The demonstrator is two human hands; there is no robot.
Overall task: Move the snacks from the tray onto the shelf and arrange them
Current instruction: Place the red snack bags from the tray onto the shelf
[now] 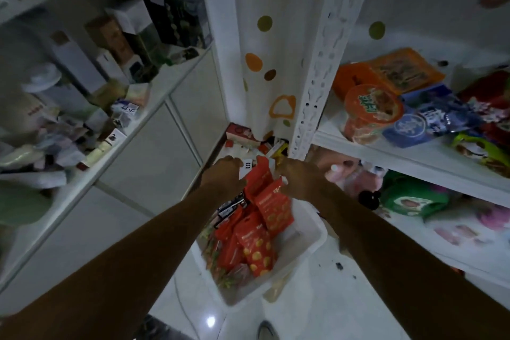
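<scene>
A white plastic tray (311,241) stands on the floor, filled with several red snack packets (255,248). Both arms reach down over its far end. My left hand (225,175) has its fingers curled round the top of a red packet with a white label (258,174). My right hand (299,178) pinches the top corner of another red packet (276,208), which is lifted above the pile. The white metal shelf (414,159) rises at the right; its middle board carries an orange noodle cup (371,107), orange packs (400,69) and blue packs (430,119).
A perforated shelf post (317,77) stands just beyond my right hand. The lower shelf board holds a green bag (411,199) and pink bottles. A cluttered white cabinet (118,107) is at the left, a dotted curtain (265,36) behind, with boxes (242,138) on the floor.
</scene>
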